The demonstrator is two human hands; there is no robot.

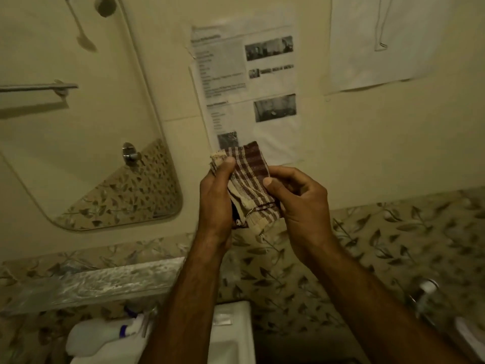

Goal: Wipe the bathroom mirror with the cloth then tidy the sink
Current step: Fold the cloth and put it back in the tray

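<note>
A folded brown-and-cream checked cloth (250,179) is held up in front of the wall, to the right of the mirror. My left hand (216,203) grips its left edge with the thumb on top. My right hand (301,203) pinches its right side. The mirror (86,122) with rounded corners hangs at the left and reflects a towel rail and a wall tap. The white sink (233,334) shows below between my forearms, partly hidden by my left arm.
A glass shelf (99,282) runs under the mirror. A white spray bottle (99,334) lies at the sink's left. Printed sheets (246,88) are stuck to the wall above the cloth. A metal tap (426,292) juts out at the right on the leaf-patterned tiles.
</note>
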